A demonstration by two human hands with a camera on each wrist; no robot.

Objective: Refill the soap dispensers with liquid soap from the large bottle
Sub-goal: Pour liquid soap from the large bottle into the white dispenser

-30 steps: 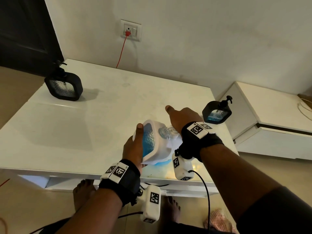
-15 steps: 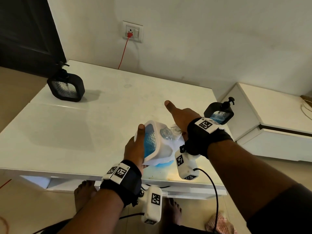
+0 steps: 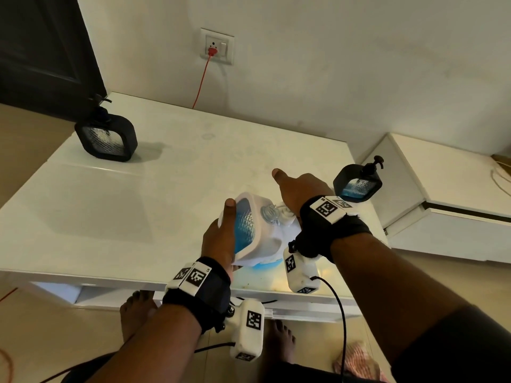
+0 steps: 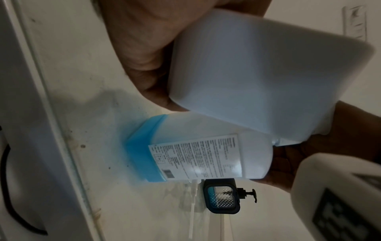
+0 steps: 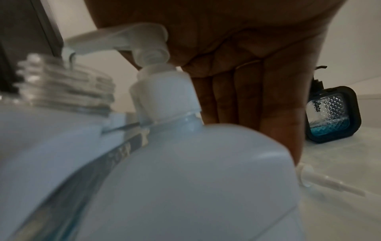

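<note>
Bottle (image 3: 272, 244) beside table (image 3: 138, 189) edge

No text is reading clearly: the large bottle's (image 4: 206, 154) back label (image 4: 195, 158) is showing only blurred small print and a barcode.

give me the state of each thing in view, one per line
white dispenser: tilted, neck open, gripped by left hand
large bottle: upright, pump on, little blue soap left
right hand: flat on the bottle's pump
right black dispenser: pump on, part full
left black dispenser: upright, looks empty
</note>
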